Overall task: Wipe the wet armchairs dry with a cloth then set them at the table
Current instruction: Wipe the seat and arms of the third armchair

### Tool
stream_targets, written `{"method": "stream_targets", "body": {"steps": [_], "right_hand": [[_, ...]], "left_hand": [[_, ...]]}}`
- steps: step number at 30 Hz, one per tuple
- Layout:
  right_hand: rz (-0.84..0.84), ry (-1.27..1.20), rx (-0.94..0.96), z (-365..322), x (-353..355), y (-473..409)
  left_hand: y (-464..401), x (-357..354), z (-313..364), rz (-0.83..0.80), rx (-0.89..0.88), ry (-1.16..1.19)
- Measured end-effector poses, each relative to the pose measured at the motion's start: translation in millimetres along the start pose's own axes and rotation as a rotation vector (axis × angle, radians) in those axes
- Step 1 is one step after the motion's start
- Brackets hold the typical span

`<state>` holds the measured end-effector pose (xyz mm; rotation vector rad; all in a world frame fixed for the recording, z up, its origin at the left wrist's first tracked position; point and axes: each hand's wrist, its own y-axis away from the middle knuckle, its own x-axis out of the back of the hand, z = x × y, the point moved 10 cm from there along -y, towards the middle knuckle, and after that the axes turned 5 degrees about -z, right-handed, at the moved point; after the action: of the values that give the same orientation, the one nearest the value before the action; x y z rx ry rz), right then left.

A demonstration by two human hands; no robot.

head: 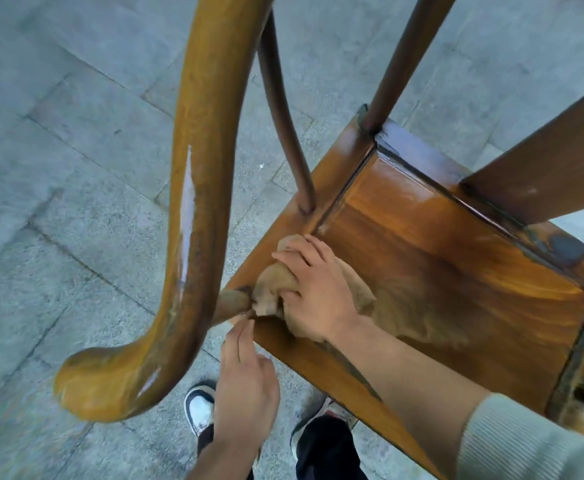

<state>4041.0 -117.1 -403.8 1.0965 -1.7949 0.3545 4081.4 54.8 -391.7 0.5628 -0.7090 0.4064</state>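
Armrest [193, 209] of the wooden armchair [439, 258] curves down at the far left of both hands, ending in a rounded knob below and left of the left hand; wet streaks glint along its surface. Stone paving [58, 150] lies beneath.

Left hand [245, 382] reaches up toward the front corner of the seat, fingertips at the post where the arm support meets the seat frame. Its fingers appear pinched together at an edge of the cloth, but the grasp is partly hidden and cannot be confirmed.

Cloth [273, 289], tan and bunched, sits just above the left hand and under the right hand, pressed against the seat corner and the base of the post.

Right hand [315, 289] lies on the cloth with fingers spread over the top and the thumb tucked into the bunched folds, gripping it against the seat.

Seat panel to the right of the right hand shows a glossy film, so wiping is judged incomplete. No table is in view.

Handling assessment: the armchair is rigid solid wood, probably heavy, and slippery while wet. Take hold at the two armrests or the seat frame rails, not the slender spindles. The cloth is soft and light, and conforms to joints.
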Motion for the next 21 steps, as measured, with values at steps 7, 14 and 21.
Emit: {"method": "stream_targets", "body": {"steps": [7, 14, 21], "right_hand": [[-0.181, 0.077, 0.368, -19, -34, 70], [0.048, 0.053, -0.163, 40, 6, 52], [0.074, 0.015, -0.031, -13, -39, 109]], "left_hand": [[-17, -2, -14, 0.028, -0.087, -0.3], [-14, -3, -19, -0.072, -0.28, -0.469], [-9, -11, -18, -0.18, -0.291, -0.607]]}}
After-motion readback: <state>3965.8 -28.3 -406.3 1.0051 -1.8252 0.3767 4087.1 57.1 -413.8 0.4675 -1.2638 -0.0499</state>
